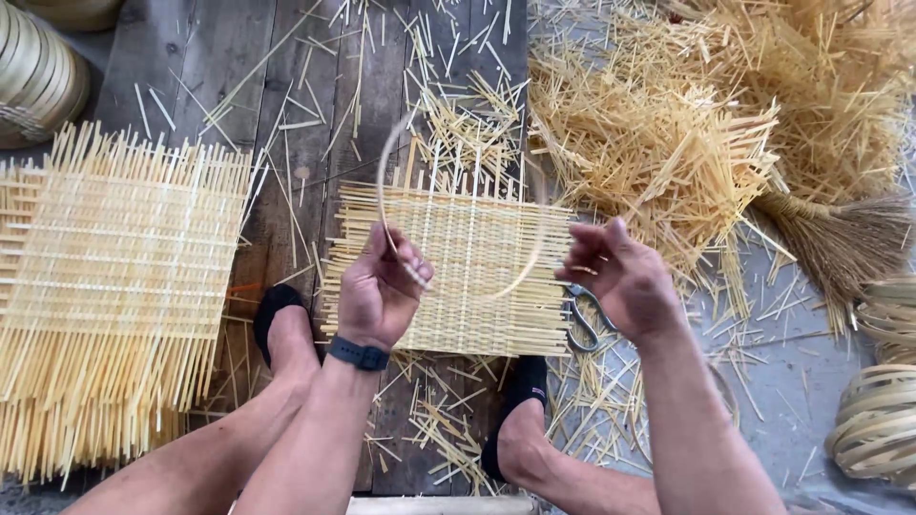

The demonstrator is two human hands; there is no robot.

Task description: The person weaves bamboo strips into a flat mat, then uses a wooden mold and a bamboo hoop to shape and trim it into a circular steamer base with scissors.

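Above dark floorboards [219,57] strewn with bamboo slivers [649,133], both hands' fingers pinch a thin bent strip [382,181] over a woven mat [477,257]

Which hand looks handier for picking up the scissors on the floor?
Probably the right hand: the scissors lie just under it, and its fingers look free. The left hand pinches the thin hoop.

A bamboo-weaving workshop: woven mats [114,277] on floor planks [219,67], with splint heaps [668,133] right of them.
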